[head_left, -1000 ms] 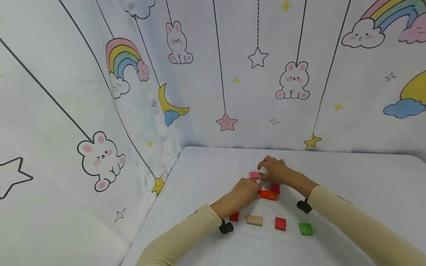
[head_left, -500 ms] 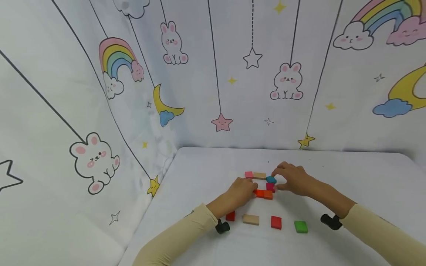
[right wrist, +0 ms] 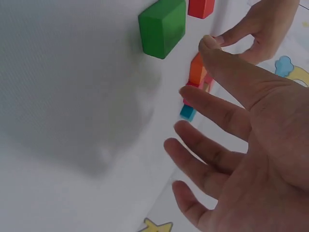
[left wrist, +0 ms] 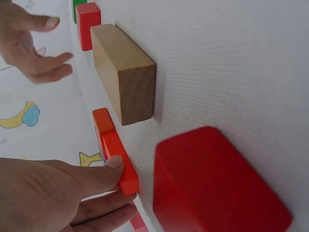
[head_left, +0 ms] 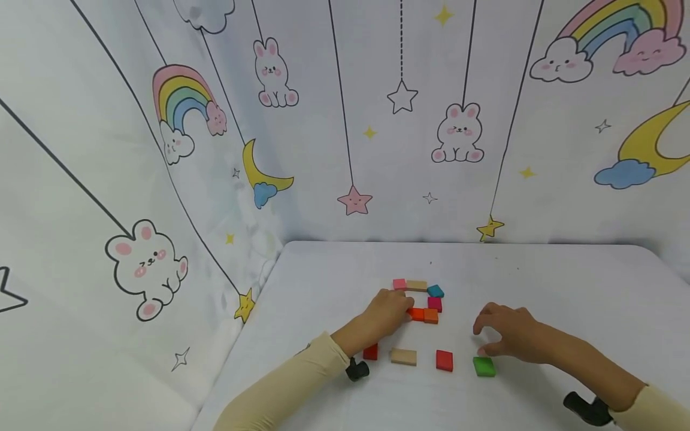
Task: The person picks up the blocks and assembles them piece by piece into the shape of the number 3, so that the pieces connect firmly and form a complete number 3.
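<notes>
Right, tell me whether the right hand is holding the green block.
No, the right hand holds nothing, and the green block lies apart from it.

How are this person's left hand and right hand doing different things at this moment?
The left hand pinches a bright orange block, while the right hand holds nothing.
The left hand's thumb and fingers close on that block; the right hand's are spread apart.
The left hand is at the cluster of blocks; the right hand is away from it, near the green block.
Both are bare.
</notes>
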The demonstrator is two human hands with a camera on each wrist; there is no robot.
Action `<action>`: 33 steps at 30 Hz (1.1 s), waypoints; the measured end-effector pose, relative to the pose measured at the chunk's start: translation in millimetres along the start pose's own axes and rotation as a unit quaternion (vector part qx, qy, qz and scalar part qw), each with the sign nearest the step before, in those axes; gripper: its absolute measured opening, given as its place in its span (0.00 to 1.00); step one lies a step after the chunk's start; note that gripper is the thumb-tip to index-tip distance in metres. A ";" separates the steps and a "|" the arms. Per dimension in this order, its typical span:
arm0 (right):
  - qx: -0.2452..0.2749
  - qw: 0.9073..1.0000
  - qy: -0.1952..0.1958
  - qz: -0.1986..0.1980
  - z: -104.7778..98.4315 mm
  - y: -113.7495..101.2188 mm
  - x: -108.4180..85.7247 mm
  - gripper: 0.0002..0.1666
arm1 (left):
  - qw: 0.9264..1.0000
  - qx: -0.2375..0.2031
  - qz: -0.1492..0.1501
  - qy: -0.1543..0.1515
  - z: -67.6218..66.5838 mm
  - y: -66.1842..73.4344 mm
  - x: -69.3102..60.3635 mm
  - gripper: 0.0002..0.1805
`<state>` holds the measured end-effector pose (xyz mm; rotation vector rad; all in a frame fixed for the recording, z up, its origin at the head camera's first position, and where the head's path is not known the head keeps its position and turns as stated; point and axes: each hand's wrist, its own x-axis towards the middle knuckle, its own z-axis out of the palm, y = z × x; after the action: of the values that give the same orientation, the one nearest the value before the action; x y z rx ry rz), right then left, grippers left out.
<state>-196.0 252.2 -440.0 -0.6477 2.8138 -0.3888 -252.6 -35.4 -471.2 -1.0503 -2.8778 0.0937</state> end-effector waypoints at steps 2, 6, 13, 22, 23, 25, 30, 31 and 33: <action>0.008 1.000 -0.014 0.007 1.7 -1.0 -6.0 0.22 | 1.000 0.000 0.000 -0.002 0.2 0.0 0.2 0.12; 0.014 0.999 -0.033 0.016 6.2 -5.2 -13.9 0.21 | 1.000 0.000 0.000 -0.002 1.5 -0.5 0.5 0.12; 0.007 0.999 -0.037 0.016 11.3 -11.4 -18.0 0.22 | 1.000 -0.001 0.000 0.002 4.2 -1.9 0.8 0.12; -0.006 0.999 -0.026 0.028 16.2 -11.3 -19.9 0.21 | 1.000 0.005 0.005 -0.002 6.2 -1.8 2.9 0.12; -0.007 0.999 -0.025 0.028 16.1 -10.9 -20.0 0.22 | 1.000 0.006 0.005 -0.003 6.4 -1.7 3.1 0.12; -0.008 0.999 -0.023 0.031 15.3 -10.5 -19.9 0.22 | 1.000 0.007 0.004 -0.004 6.2 -1.6 2.8 0.13; -0.006 0.999 -0.022 0.028 14.4 -7.8 -19.9 0.21 | 1.000 0.000 0.000 -0.006 4.8 -0.9 1.8 0.13; -0.005 0.999 -0.021 0.027 14.5 -7.1 -19.6 0.21 | 1.000 -0.001 -0.001 -0.007 4.6 -0.9 1.6 0.13; -0.001 0.999 -0.020 0.028 15.0 -5.7 -18.9 0.21 | 1.000 -0.003 -0.002 -0.008 4.5 -1.0 1.6 0.13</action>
<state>-173.0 252.8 -449.3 -0.5692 2.7877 -0.3588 -254.9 -35.2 -475.5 -1.0485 -2.8963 0.0931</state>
